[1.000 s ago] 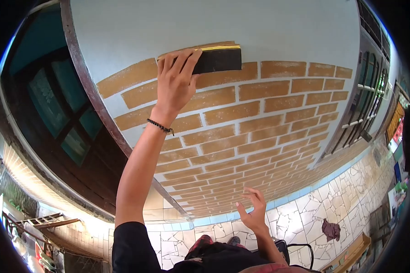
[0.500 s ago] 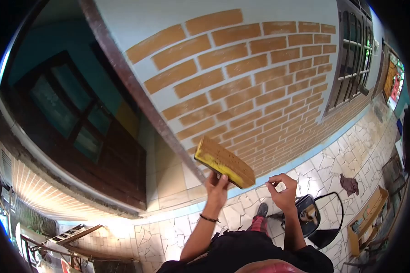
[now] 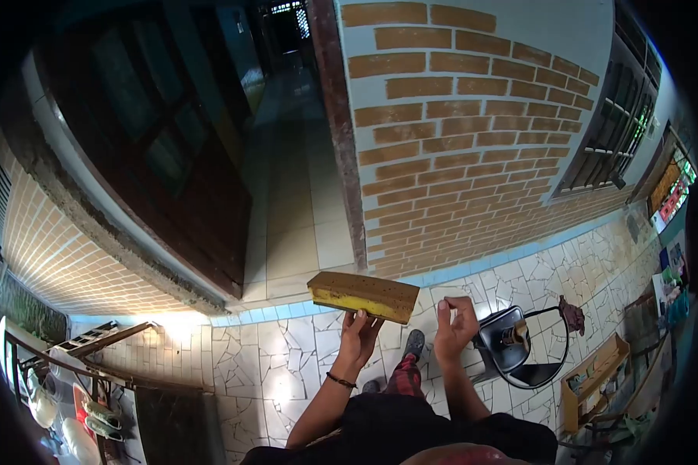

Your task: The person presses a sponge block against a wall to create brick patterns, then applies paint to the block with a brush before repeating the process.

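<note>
While the left hand (image 3: pixel 358 337) grips the sponge block (image 3: pixel 363 295) from below, long axis lying left-to-right (yellow layer facing the camera), the right hand (image 3: pixel 455 328) hovers just beside its right end, fingertips pinched together, holding nothing I can make out.

Under me the floor (image 3: pixel 287 364) is pale broken-stone paving with dark joints — irregular pieces fitted together, edged by a thin blue tile strip (image 3: pixel 512 260) along the brick wall. On it sits my black paint tray (image 3: pixel 512 345) with its wire handle, and beyond that a dark rag (image 3: pixel 572 314) — crumpled, near the wall.
</note>
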Demonstrator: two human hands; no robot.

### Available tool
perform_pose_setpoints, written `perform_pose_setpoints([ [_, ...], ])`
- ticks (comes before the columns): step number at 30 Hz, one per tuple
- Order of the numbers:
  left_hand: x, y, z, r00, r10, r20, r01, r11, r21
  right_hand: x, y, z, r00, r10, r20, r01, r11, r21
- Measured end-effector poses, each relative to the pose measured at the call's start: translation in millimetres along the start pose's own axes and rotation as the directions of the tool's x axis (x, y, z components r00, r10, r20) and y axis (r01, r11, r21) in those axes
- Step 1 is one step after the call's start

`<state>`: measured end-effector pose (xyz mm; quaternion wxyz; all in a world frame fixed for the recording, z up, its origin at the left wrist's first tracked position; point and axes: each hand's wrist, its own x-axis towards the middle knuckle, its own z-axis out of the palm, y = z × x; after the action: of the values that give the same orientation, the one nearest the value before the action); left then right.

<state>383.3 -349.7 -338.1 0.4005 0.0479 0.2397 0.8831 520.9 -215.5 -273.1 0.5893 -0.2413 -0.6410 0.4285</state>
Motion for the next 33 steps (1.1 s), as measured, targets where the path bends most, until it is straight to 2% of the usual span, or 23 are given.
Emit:
perform_pose_setpoints([
  [1,-7,5,-6,1.000,0.012,0.002,-0.012,1.000,-0.001,-3,-7,6,1.000,-0.018,0.007,0.018,0.999,0.034],
  [4,-22,15,-23,1.000,0.015,-0.008,-0.015,0.999,-0.035,-13,-26,16,0.992,-0.104,0.073,0.109,0.991,-0.072],
  [5,-22,14,-35,0.999,0.019,0.045,-0.020,1.000,0.024,-17,-34,21,0.987,-0.141,0.080,0.148,0.985,-0.092],
  [9,-27,25,-38,0.996,0.002,0.088,-0.005,1.000,0.028,-39,-44,38,0.987,-0.149,0.056,0.149,0.989,0.014],
  [12,-32,34,-32,0.996,0.004,0.090,-0.007,0.999,0.035,-55,-47,37,0.999,-0.016,0.040,0.016,1.000,-0.007],
  [14,-37,37,-32,0.997,-0.001,0.077,0.000,1.000,0.002,-49,-47,36,0.979,-0.196,0.052,0.199,0.978,-0.060],
  [18,-42,42,-30,0.996,0.018,0.088,-0.017,1.000,-0.016,-50,-50,34,0.989,-0.145,-0.004,0.145,0.988,-0.050],
  [20,-39,40,-35,0.995,0.018,0.095,-0.017,1.000,-0.010,-52,-54,34,0.998,-0.027,-0.063,0.030,0.998,0.049],
  [21,-38,39,-35,0.995,0.016,0.099,-0.015,1.000,-0.003,-52,-52,33,0.995,-0.062,-0.077,0.064,0.998,0.028],
  [23,-35,36,-35,0.994,0.008,0.109,-0.009,1.000,0.015,-54,-49,28,0.986,-0.130,-0.105,0.128,0.992,-0.021],
  [26,-33,29,-31,0.993,-0.008,0.121,0.005,1.000,0.026,-61,-52,6,0.999,-0.012,-0.036,0.017,0.993,0.120],
  [29,-29,15,-15,0.988,-0.029,0.154,0.033,0.999,-0.021,-55,-61,-15,0.997,-0.077,-0.021,0.078,0.995,0.055],
  [31,-29,4,-5,0.979,-0.050,0.196,0.062,0.996,-0.057,-57,-74,-32,0.998,-0.055,-0.004,0.055,0.998,0.014],
  [32,-30,-4,-6,0.977,-0.079,0.198,0.090,0.995,-0.045,-53,-78,-38,0.992,-0.127,0.011,0.128,0.992,-0.025],
  [33,-28,-12,-6,0.974,-0.108,0.201,0.117,0.993,-0.032,-54,-72,-49,0.991,-0.120,0.062,0.124,0.991,-0.051],
])
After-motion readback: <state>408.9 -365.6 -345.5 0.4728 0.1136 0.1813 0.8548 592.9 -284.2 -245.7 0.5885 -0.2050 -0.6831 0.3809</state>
